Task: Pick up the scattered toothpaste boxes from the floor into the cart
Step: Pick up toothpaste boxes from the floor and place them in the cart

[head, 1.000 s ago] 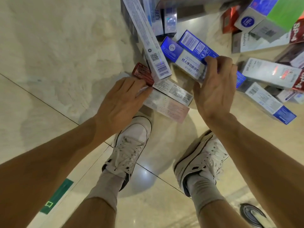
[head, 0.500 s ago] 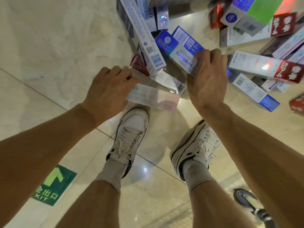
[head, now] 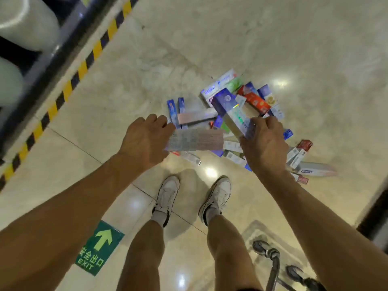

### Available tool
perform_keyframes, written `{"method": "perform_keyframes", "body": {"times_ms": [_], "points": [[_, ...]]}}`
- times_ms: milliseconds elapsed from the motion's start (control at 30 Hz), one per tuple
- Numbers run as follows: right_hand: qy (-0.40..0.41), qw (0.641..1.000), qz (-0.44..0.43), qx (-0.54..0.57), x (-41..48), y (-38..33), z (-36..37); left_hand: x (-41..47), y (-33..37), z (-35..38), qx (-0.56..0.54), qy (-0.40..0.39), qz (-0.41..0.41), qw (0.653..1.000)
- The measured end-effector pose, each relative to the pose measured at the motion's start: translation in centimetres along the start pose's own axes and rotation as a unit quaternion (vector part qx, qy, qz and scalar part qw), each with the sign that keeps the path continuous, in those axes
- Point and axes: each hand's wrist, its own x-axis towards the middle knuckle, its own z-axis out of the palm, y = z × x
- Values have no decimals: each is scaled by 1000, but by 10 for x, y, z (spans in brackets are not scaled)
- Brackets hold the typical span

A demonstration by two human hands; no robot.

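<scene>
My left hand (head: 147,139) grips one end of a pale pink-and-white toothpaste box (head: 197,140), held flat above the floor. My right hand (head: 264,141) grips the near end of a blue-and-silver toothpaste box (head: 231,110) that points away from me. Both boxes are lifted clear of the pile of toothpaste boxes (head: 247,97) scattered on the marble floor ahead of my feet. Of the cart, only the wheels and lower frame (head: 270,257) show, at the bottom right.
A yellow-and-black hazard stripe (head: 69,85) runs along a dark shelf base at the left. A green exit arrow sticker (head: 98,246) lies on the floor at my left. More boxes (head: 300,154) lie to the right of my right hand. A dark edge (head: 375,215) borders the right.
I have stood up, so the floor and pile look much farther away. Both hands have lifted their boxes off the pile. The cart wheels have come further into view.
</scene>
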Motion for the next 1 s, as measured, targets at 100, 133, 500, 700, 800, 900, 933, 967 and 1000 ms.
{"method": "perform_keyframes", "body": {"times_ms": [100,133,500,700,800,900,933,967,1000], "points": [[22,1000,1,20,-9,-17,-100,-21,15,-103,-10,-17,-70,997],[28,999,5,27,-14,-22,-131,-31,22,-133,-17,-15,-91,996],[80,992,62,69,-99,-40,-404,-75,92,-390,-93,52,-166,980],[134,974,155,96,-156,-48,-474,-62,127,-489,-70,88,-49,992],[179,955,213,102,-189,-48,-491,-64,148,-525,-41,96,16,994],[210,931,278,109,-235,-43,-505,-76,176,-546,-29,97,80,992],[217,923,298,110,-252,-40,-507,-83,187,-551,-26,92,100,990],[225,914,318,109,-269,-37,-509,-90,199,-555,-24,85,121,989],[233,905,340,109,-286,-34,-511,-98,213,-558,-22,82,144,986]]}}
